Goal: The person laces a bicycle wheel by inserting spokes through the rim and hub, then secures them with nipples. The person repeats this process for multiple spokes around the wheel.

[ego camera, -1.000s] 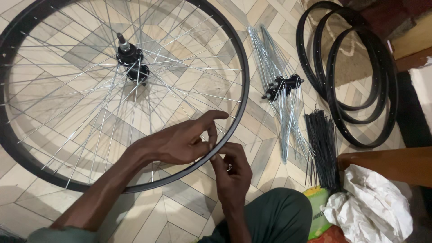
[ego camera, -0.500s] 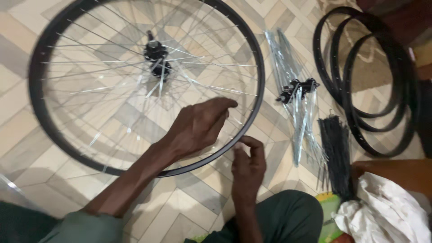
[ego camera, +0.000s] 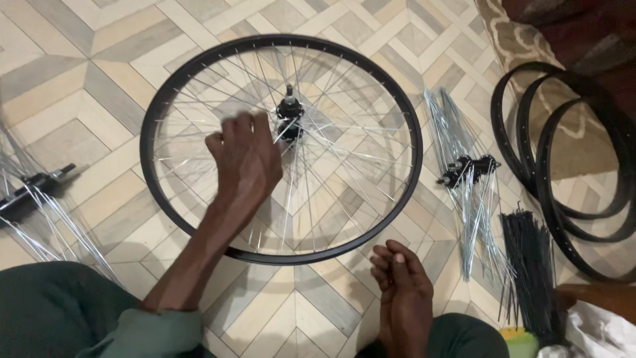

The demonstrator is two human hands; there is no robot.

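Note:
A bicycle wheel with a black rim (ego camera: 154, 113) and silver spokes lies flat on the tiled floor. Its black hub (ego camera: 289, 114) stands at the centre. My left hand (ego camera: 245, 159) reaches over the spokes just left of the hub, fingers curled down among them; whether it pinches a spoke I cannot tell. My right hand (ego camera: 401, 282) rests near my knee, just outside the rim's near edge, with fingers loosely bent and nothing seen in it.
A hub with loose silver spokes (ego camera: 467, 172) lies right of the wheel. Black spokes (ego camera: 530, 265) lie in a bundle beside it. Three bare black rims (ego camera: 563, 212) are stacked at the right. Another spoked hub (ego camera: 33, 189) lies at the left. White cloth (ego camera: 599, 331) sits bottom right.
My left hand has moved from the rim's near edge up toward the hub. My right hand has come off the rim and drawn back toward my knee. The view has shifted.

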